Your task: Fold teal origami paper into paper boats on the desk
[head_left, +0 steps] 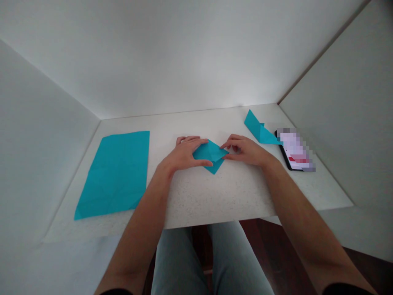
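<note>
A small piece of folded turquoise paper (210, 150) lies on the white table in front of me, roughly diamond-shaped with a loose flap on its near side. My left hand (186, 153) rests over its left part, thumb along the near edge and fingers stretched toward the far edge, spread apart. At the paper's right corner, my right hand (244, 149) pinches the tip between thumb and fingers. The underside of the paper and the part beneath my left hand are hidden.
To the left lies a large creased turquoise sheet (118, 172). A folded turquoise paper boat (259, 129) stands back right, its tip at a phone (293, 151) with a lit, pixelated screen. White walls border the white table (215, 205) at the back and sides.
</note>
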Available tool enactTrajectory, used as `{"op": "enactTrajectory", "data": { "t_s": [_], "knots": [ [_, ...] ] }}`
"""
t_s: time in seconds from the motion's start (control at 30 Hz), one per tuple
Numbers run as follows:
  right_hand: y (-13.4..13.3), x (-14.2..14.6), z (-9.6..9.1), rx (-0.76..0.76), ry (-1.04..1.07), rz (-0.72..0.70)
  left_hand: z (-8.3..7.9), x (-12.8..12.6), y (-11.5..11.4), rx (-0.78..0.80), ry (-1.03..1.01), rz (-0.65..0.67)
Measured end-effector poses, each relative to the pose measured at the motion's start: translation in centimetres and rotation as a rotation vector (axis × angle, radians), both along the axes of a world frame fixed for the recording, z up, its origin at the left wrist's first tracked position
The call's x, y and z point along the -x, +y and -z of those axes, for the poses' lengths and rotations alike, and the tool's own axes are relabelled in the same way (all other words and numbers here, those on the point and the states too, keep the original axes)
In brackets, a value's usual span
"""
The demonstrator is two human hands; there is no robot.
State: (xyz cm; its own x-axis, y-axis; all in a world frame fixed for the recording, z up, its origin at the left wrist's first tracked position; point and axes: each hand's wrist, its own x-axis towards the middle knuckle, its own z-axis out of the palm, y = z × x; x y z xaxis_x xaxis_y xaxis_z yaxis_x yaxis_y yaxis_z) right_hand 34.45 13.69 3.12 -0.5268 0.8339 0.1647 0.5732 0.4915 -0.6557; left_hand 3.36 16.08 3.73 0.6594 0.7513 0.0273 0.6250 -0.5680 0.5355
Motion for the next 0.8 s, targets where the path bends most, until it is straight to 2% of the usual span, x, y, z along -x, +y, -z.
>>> {"op": "enactTrajectory", "data": {
  "t_s": [0.37, 0.5, 0.67, 0.73, 0.8],
  "knots": [
    [0.3, 1.0, 1.0, -0.021, 0.020, 0.119, 0.9, 0.3, 1.0, -0.035, -0.059, -0.100],
    [0.1, 1.5, 1.0, -0.104, 0.013, 0.047, 0.9, -0.1, 0.8, -0.089, -0.034, -0.122],
    [0.6, 2.5, 1.7, -0.169, -0.030, -0.101, 0.6, -0.4, 0.6, -0.053, -0.003, -0.065],
    [0.8, 2.5, 1.9, -0.167, -0.041, -0.094, 0.5, 0.2, 0.8, -0.022, -0.005, -0.070],
    [1.0, 2.1, 2.0, -0.153, -0.056, -0.029, 0.3, 0.9, 1.1, 0.004, 0.006, -0.095]
  ]
}}
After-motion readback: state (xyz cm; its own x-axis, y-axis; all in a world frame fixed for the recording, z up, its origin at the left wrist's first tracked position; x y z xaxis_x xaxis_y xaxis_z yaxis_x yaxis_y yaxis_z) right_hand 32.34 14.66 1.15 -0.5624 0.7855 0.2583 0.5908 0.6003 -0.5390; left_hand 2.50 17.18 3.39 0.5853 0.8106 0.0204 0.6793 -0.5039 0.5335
